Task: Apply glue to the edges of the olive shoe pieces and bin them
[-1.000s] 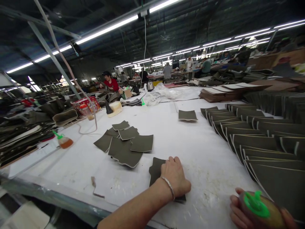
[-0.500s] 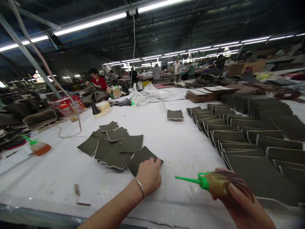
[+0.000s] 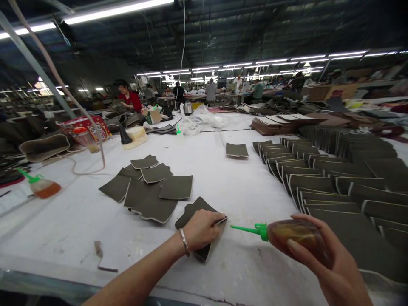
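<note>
My left hand (image 3: 202,229) has its fingers on a dark olive leather-like piece (image 3: 196,206), near its right edge, where a folded or raised strip shows. The fingertips underneath are partly hidden. My right hand (image 3: 331,255) is wrapped round a clear squeeze bottle (image 3: 298,238) of amber liquid, lying tilted on its side in the air. Its thin green nozzle (image 3: 245,229) points left, its tip just right of the piece and apart from it. Several similar pieces (image 3: 151,199) overlap in a loose pile left of my left hand.
Rows of overlapping dark pieces (image 3: 334,221) cover the table's right side. One single piece (image 3: 236,149) lies farther back. A second green-nozzled bottle (image 3: 46,187) stands at left, near a hanging hose (image 3: 100,144). Plastic wrap (image 3: 204,119) and brown stacks (image 3: 270,126) lie behind; people work beyond.
My left hand has drawn one piece right and towards me, away from the pile, and turned it. The bottle in my right hand has moved slightly left and up.
</note>
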